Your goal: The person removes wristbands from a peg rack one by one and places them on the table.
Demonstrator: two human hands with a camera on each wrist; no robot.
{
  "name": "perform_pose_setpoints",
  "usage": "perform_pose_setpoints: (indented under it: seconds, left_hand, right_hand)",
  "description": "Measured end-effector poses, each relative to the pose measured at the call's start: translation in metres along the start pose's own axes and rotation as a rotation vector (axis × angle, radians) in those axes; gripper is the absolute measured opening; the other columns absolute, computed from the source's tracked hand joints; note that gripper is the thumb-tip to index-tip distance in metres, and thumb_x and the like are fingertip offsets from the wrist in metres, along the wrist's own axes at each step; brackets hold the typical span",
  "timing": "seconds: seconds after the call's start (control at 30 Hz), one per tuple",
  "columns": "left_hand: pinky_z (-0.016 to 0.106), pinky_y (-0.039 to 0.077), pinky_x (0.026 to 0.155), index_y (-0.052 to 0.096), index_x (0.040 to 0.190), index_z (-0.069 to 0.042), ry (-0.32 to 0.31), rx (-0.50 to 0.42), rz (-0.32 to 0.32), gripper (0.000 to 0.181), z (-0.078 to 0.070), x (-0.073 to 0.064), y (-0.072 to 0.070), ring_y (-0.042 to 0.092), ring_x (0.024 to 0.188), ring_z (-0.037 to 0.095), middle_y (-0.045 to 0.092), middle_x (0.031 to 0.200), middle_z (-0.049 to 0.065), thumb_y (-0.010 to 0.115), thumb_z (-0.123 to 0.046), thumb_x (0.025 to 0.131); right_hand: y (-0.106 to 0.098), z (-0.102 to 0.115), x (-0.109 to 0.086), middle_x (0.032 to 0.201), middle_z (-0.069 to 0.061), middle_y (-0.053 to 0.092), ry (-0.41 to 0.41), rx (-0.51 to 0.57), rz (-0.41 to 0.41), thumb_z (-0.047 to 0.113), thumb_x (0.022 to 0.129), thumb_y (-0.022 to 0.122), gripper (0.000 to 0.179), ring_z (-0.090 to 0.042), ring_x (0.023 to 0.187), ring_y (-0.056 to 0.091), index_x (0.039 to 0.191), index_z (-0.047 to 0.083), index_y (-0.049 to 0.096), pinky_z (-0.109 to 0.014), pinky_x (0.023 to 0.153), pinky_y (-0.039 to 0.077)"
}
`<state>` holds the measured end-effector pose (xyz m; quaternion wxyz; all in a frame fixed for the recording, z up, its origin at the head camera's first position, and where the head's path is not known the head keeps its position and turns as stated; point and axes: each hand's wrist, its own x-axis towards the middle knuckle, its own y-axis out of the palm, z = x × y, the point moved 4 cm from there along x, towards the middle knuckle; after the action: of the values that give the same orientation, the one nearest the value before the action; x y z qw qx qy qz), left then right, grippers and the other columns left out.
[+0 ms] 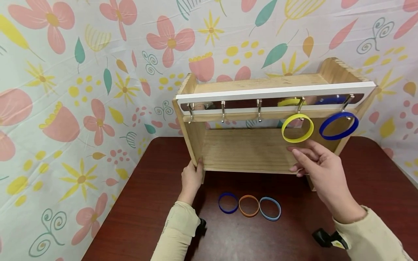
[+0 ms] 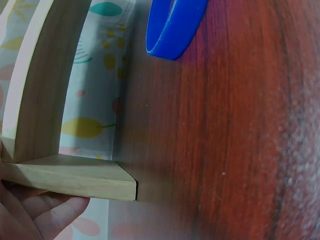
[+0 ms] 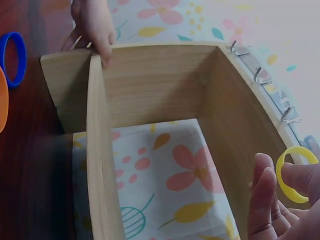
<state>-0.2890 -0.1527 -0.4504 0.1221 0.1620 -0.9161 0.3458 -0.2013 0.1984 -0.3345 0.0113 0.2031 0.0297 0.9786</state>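
- Overall, a floral-print cloth [image 1: 98,83] covers the background behind and left of the work area.
- Dark red-brown wood-grain table [image 1: 137,203] carries the rack and three loose bands.
- Wooden rack [image 1: 241,150] stands upright on the table, with side panels, an upper shelf and a lower shelf.
- White-edged hook rail [image 1: 228,95] runs along the rack's upper front.
- Right hand [image 1: 326,177]: fingers loosely bent, thumb apart from them, no grip on anything observed; positioned just below the yellow wristband. Contact with the band cannot be confirmed.
- Left hand [image 1: 192,179]: closed around the lower front edge of the rack's left panel, pinching it.
- Royal-blue wristband [image 1: 336,138] hangs from the fifth hook [image 1: 347,103], counted from the left.
- Yellow wristband [image 1: 295,140] hangs from the fourth hook [image 1: 301,104].
- Dark blue band [image 1: 228,212], orange band [image 1: 249,216] and light blue band [image 1: 270,219] lie flat on the table in a row, left to right, in front of the rack.
- Remaining three metal hooks [image 1: 223,111] carry no bands.
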Motion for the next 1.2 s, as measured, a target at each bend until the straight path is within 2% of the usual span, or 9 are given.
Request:
perform_pose_setpoints:
  seconds: [0.33,0.83,1.2]
  left_hand:
    - [0.035,0.05,0.05,0.064,0.093,-0.012,0.01,-0.01,0.007,0.035,0.0,0.0,0.001,0.06,0.052,0.016,0.066,0.068,0.004,0.049,-0.042,0.102]
    - [0.039,0.051,0.052,0.064,0.092,-0.012,0.03,0.002,-0.014,0.034,0.0,0.0,0.001,0.062,0.054,0.019,0.067,0.069,0.005,0.05,-0.041,0.102]
    - [0.036,0.051,0.05,0.065,0.096,-0.011,0.024,-0.002,-0.004,0.035,0.0,0.0,0.001,0.063,0.055,0.019,0.068,0.071,0.006,0.049,-0.041,0.102]
  right_hand:
    - [0.002,0.008,-0.002,0.1,-0.005,0.074,-0.064,0.115,-0.048,0.002,0.097,0.057,0.025,-0.015,0.056,0.066,0.121,-0.005,0.058,-0.022,0.05,0.05]
    - [0.002,0.017,-0.002,0.09,-0.007,0.074,-0.093,0.158,-0.146,0.002,0.095,0.06,0.025,-0.016,0.053,0.065,0.115,-0.013,0.058,-0.022,0.052,0.053]
    - [0.002,0.024,-0.004,0.086,-0.01,0.073,-0.129,0.21,-0.156,-0.004,0.094,0.059,0.022,-0.018,0.054,0.066,0.113,-0.015,0.058,-0.023,0.051,0.053]
